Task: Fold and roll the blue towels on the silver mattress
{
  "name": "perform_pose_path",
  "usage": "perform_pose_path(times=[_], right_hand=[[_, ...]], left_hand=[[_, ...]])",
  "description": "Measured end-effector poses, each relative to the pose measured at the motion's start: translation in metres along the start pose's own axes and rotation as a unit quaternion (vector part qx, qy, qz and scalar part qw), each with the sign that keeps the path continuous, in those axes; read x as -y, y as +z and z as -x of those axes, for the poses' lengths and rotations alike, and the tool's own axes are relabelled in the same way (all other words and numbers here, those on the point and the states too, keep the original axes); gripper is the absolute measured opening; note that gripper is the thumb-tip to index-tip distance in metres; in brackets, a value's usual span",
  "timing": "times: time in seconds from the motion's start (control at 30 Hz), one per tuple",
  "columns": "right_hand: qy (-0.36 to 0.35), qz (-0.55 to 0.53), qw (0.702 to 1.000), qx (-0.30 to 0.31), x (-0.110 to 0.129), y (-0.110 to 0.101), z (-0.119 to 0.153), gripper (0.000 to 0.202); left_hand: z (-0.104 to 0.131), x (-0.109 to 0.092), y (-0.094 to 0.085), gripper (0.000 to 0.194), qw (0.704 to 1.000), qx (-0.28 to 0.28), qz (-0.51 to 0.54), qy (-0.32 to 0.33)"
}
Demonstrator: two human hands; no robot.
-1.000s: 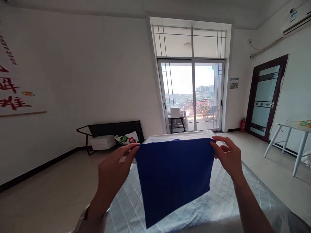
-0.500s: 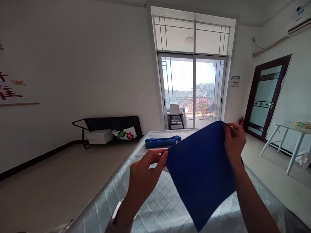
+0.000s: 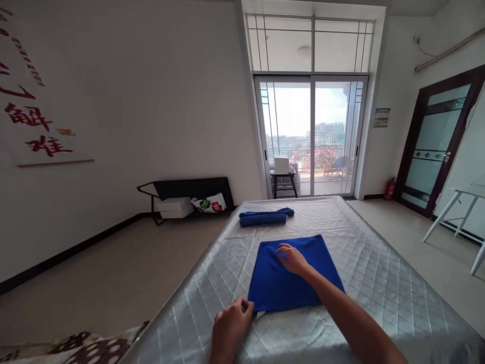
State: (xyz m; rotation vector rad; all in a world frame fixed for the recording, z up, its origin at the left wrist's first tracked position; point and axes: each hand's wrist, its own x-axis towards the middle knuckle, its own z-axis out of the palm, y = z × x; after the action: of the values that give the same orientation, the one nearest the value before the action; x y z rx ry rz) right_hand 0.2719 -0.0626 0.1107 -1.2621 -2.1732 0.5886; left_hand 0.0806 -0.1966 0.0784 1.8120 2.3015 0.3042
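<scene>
A square blue cloth (image 3: 299,288) lies spread on the silver quilted mattress (image 3: 204,303). At its near left corner, my left hand (image 3: 233,323) pinches the edge between thumb and fingers. My right hand (image 3: 292,259) rests over the upper left part of the cloth, its fingers stretched out and holding nothing. Small creases show around those fingertips. Farther back on the mattress lie a rolled blue cloth (image 3: 262,220) and another blue cloth (image 3: 286,211) behind it.
Beyond the mattress are a glass sliding door (image 3: 288,121) and a stool (image 3: 284,182) with a white box. A black folded frame (image 3: 189,188) leans at the left wall. White table legs (image 3: 447,215) stand at right; a brown polka-dot fabric (image 3: 102,349) is low at left.
The blue cloth has come down from the air and now lies flat on the mattress. My right hand has let go of its corner and moved left over it.
</scene>
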Motion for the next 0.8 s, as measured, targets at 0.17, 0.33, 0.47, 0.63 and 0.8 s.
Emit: perform_pose_path(times=[0.17, 0.33, 0.47, 0.63, 0.8], right_hand=[[0.082, 0.127, 0.988, 0.034, -0.039, -0.02, 0.085, 0.049], [0.167, 0.194, 0.964, 0.078, -0.06, -0.043, 0.139, 0.064], [0.17, 0.192, 0.963, 0.089, -0.059, -0.04, 0.153, 0.069], [0.174, 0.192, 0.962, 0.084, -0.056, -0.047, 0.137, 0.062], [0.19, 0.207, 0.959, 0.041, -0.055, -0.061, 0.09, 0.063]], left_hand=[[-0.006, 0.004, -0.003, 0.044, 1.0, 0.017, -0.023, 0.006], [-0.014, 0.007, -0.009, 0.043, 0.998, 0.03, -0.049, 0.005], [-0.013, 0.007, -0.017, 0.041, 0.997, 0.049, -0.055, -0.003], [-0.013, 0.004, -0.023, 0.048, 0.997, 0.058, -0.057, -0.005], [-0.015, 0.003, -0.021, 0.046, 0.995, 0.061, -0.073, 0.004]])
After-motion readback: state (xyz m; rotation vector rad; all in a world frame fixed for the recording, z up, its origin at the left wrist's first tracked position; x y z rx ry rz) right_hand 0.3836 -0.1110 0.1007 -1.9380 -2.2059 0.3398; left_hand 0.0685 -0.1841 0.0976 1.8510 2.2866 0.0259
